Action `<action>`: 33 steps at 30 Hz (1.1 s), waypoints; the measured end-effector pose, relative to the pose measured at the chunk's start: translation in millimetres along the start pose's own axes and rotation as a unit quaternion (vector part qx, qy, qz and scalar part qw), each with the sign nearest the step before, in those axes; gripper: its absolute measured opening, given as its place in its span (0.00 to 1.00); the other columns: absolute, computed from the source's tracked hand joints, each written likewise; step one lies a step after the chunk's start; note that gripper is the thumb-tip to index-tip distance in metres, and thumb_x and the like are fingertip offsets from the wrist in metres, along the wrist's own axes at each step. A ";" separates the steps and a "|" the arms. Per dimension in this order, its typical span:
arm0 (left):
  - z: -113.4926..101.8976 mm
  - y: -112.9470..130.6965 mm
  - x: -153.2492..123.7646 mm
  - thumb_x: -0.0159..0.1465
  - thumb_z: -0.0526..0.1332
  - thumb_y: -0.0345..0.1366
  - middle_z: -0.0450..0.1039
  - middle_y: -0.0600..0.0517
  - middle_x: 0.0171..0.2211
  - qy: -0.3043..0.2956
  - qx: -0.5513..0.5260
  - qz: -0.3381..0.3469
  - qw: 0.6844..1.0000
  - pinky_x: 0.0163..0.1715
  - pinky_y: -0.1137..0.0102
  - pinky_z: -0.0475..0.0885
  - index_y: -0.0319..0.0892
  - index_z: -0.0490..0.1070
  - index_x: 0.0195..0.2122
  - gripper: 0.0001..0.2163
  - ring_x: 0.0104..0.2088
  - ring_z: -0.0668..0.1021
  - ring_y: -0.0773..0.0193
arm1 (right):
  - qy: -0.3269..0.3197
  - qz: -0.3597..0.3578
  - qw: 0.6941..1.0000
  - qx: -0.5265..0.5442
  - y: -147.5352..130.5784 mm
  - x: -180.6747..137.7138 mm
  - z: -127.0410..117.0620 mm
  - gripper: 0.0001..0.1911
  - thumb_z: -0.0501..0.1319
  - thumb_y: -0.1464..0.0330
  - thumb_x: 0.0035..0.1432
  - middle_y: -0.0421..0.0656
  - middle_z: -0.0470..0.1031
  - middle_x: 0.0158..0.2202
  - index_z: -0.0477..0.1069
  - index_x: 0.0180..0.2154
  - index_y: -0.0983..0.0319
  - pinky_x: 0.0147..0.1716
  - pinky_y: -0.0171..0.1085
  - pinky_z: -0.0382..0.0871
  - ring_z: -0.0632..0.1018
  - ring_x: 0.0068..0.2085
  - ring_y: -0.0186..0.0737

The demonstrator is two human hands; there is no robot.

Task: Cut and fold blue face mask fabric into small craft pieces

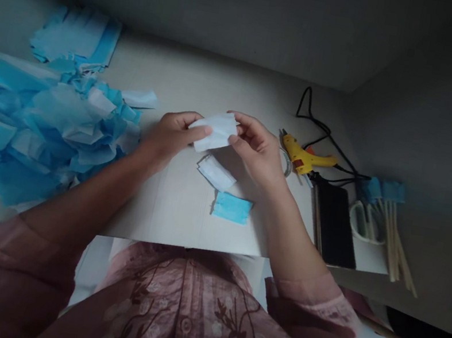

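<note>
Both my hands hold one small white piece of tissue paper above the middle of the white table. My left hand pinches its left end, thumb on top. My right hand pinches its right end with curled fingers. Just below the hands lies another white folded piece, and nearer to me a blue folded piece.
A big heap of blue and white tissue paper covers the table's left side. To the right lie a yellow glue gun with its black cable, a black phone, scissors and several wooden sticks.
</note>
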State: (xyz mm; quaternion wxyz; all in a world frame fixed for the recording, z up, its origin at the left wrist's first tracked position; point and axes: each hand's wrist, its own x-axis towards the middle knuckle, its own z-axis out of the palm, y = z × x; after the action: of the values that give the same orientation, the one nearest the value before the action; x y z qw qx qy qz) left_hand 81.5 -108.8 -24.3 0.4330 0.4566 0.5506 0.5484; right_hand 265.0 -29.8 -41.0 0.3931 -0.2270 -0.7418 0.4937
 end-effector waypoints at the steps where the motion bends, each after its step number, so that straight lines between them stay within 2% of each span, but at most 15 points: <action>1: -0.3 0.4 0.7 0.59 0.66 0.38 0.72 0.54 0.26 -0.013 -0.049 -0.022 0.998 0.27 0.73 0.67 0.39 0.73 0.31 0.07 0.26 0.74 0.68 | -0.005 -0.001 1.000 0.002 1.6 0.3 0.3 0.25 0.66 0.52 0.61 0.41 0.75 0.38 0.74 0.55 0.55 0.46 0.42 0.75 0.77 0.41 0.40; 3: 0.3 0.4 1.1 0.61 0.66 0.39 0.76 0.51 0.30 -0.047 -0.125 -0.068 0.989 0.30 0.69 0.73 0.38 0.73 0.37 0.09 0.28 0.79 0.64 | -0.006 -0.002 1.000 0.002 3.5 0.4 1.5 0.25 0.66 0.51 0.61 0.41 0.75 0.38 0.73 0.55 0.55 0.46 0.42 0.75 0.77 0.41 0.40; 6: 2.5 -0.8 -0.2 0.60 0.67 0.38 0.79 0.47 0.34 -0.086 -0.151 -0.100 0.980 0.31 0.67 0.76 0.36 0.74 0.43 0.13 0.29 0.81 0.62 | 0.011 0.000 1.000 0.001 2.0 0.2 2.3 0.25 0.66 0.51 0.61 0.41 0.76 0.38 0.73 0.55 0.55 0.46 0.42 0.76 0.77 0.40 0.40; 11: 3.4 0.3 -2.2 0.58 0.68 0.34 0.81 0.46 0.33 -0.070 -0.122 -0.091 0.986 0.28 0.70 0.74 0.33 0.75 0.44 0.14 0.26 0.80 0.65 | 0.035 0.012 0.999 0.005 -8.3 0.0 -5.0 0.21 0.61 0.53 0.65 0.42 0.80 0.42 0.73 0.55 0.54 0.48 0.43 0.77 0.79 0.42 0.39; 17: 2.0 6.1 -1.7 0.58 0.68 0.33 0.81 0.46 0.31 -0.067 -0.117 -0.103 0.985 0.25 0.72 0.72 0.33 0.75 0.41 0.11 0.24 0.79 0.67 | 0.013 -0.034 0.999 -0.013 -15.7 0.0 -13.1 0.12 0.65 0.58 0.64 0.42 0.81 0.45 0.80 0.44 0.56 0.51 0.44 0.74 0.80 0.47 0.41; 20: 0.3 4.4 -1.9 0.59 0.68 0.34 0.81 0.46 0.33 -0.094 -0.124 -0.103 0.982 0.25 0.73 0.71 0.34 0.75 0.41 0.11 0.25 0.79 0.67 | 0.000 -0.034 0.999 -0.030 -15.1 -0.2 -11.0 0.09 0.68 0.62 0.61 0.41 0.81 0.43 0.81 0.43 0.57 0.47 0.39 0.74 0.80 0.44 0.39; 24: -0.4 1.4 -2.6 0.61 0.68 0.36 0.81 0.47 0.33 -0.131 -0.129 -0.100 0.978 0.25 0.72 0.71 0.35 0.75 0.39 0.10 0.25 0.79 0.66 | 0.007 -0.011 1.000 -0.026 -11.3 0.2 -6.4 0.10 0.70 0.60 0.58 0.39 0.79 0.34 0.80 0.37 0.59 0.39 0.36 0.71 0.76 0.36 0.36; 29: 2.1 2.3 -2.7 0.63 0.66 0.36 0.81 0.47 0.32 -0.120 -0.123 -0.104 0.980 0.25 0.72 0.70 0.37 0.74 0.39 0.08 0.24 0.79 0.67 | 0.030 0.016 0.999 -0.018 -8.7 1.9 -3.9 0.16 0.70 0.54 0.56 0.39 0.74 0.29 0.76 0.32 0.60 0.33 0.35 0.68 0.72 0.32 0.35; 33: 2.6 2.2 -2.0 0.63 0.66 0.35 0.80 0.47 0.31 -0.114 -0.113 -0.103 0.982 0.25 0.73 0.70 0.37 0.73 0.37 0.07 0.25 0.79 0.67 | 0.037 0.018 0.999 -0.022 -10.9 2.5 -1.8 0.16 0.70 0.54 0.57 0.38 0.72 0.29 0.73 0.32 0.60 0.32 0.35 0.66 0.71 0.31 0.34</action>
State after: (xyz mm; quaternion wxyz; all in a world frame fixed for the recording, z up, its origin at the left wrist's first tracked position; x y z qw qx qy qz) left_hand 84.5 -110.3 -22.2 0.5959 0.4055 0.4758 0.5041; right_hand 265.6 -31.5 -29.7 0.4066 -0.2668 -0.7330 0.4756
